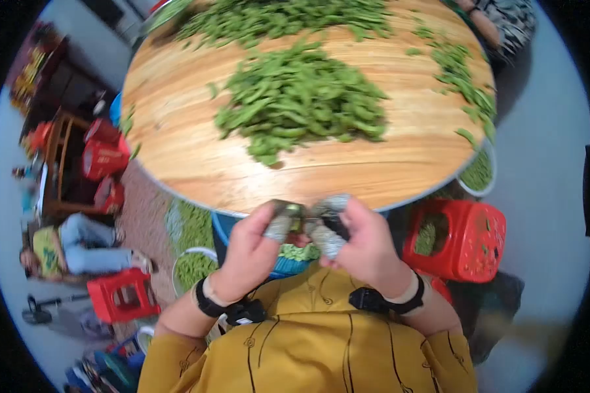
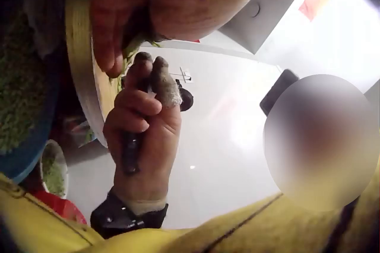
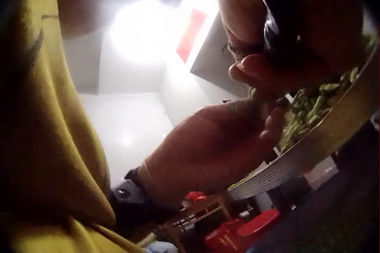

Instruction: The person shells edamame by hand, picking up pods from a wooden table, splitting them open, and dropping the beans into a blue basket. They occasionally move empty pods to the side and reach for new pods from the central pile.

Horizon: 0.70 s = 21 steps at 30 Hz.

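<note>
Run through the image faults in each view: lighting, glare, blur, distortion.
Head view: wide-angle bending, dark corners, a pale sheen on the tabletop's near side, slight softness around the left hand and right hand.
Left wrist view: washed-out wall, smooth blurred oval at right, dim left side.
Right wrist view: blown-out light, both hands in shadow.

No writing, brand, number or sign can be read; the pale marks on the red plastic item (image 3: 227, 239), in the right wrist view, are too small and blurred.
</note>
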Tool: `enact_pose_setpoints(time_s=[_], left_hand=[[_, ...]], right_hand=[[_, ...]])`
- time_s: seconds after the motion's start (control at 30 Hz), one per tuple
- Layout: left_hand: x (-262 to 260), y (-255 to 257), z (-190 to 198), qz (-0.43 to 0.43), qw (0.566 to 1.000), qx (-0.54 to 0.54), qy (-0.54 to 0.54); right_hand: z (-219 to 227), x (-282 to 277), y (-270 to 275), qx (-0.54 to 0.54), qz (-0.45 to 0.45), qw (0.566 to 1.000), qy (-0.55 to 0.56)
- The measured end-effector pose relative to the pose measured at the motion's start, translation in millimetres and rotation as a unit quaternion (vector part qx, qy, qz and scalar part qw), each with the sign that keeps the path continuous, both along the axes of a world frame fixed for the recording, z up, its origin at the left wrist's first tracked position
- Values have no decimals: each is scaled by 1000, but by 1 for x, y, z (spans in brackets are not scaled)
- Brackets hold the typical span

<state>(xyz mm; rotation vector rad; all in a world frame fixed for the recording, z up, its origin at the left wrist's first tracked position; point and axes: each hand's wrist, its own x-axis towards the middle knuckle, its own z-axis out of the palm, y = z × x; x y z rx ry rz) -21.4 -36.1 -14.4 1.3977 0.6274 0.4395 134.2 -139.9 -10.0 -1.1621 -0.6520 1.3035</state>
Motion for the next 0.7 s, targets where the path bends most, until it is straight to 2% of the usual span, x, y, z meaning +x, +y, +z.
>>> enact_pose_setpoints(time_s=[0.07,0.13,0.17,0.23,0.27,0.33,0.37,0.4,0.43,0.47,0.53,0.57,0.6,0.63,0.7], left_hand=[[1,-2,-2,9,999,49,12],[1,-2,-6,23,997,64,21],[0,0,-6,6,995,94,17],[-3,1,-7,-4,993,118,18],[-3,1,-9,-5,982,187,28],[-6,3,-9,-3,952,304,39],[-5,3,-7,-3,952,304,40],[-3,2,-5,11,987,153,39],[-2,1,-5,26,999,-2,37],[-1,1,-7,26,999,-2,38],[0,1,-13,49,979,-197,-34],[-1,3,-15,51,978,-199,-34],[-3,7,-17,47,963,-262,-42],[-5,10,-18,44,944,-323,-50],[-7,14,-16,36,943,-327,-43]], right_hand=[[-4,-4,1,3,15,1000,-7],[-10,-8,3,15,-34,994,-100],[-11,-8,5,15,-21,995,-98],[-9,-8,5,25,-31,997,-67],[-2,-4,4,-12,-1,1000,-8],[-3,-4,8,-33,-2,999,15],[-4,-3,10,-50,-9,998,35],[-7,-3,10,-44,-6,998,42],[-11,-3,10,-45,-6,998,42],[-15,-2,9,-35,0,999,6],[-17,-4,8,-29,8,999,-30],[-16,-5,7,-7,5,995,-96],[-15,-7,7,15,2,987,-161],[-16,-7,6,13,4,987,-160],[-18,-6,5,81,28,965,-248]])
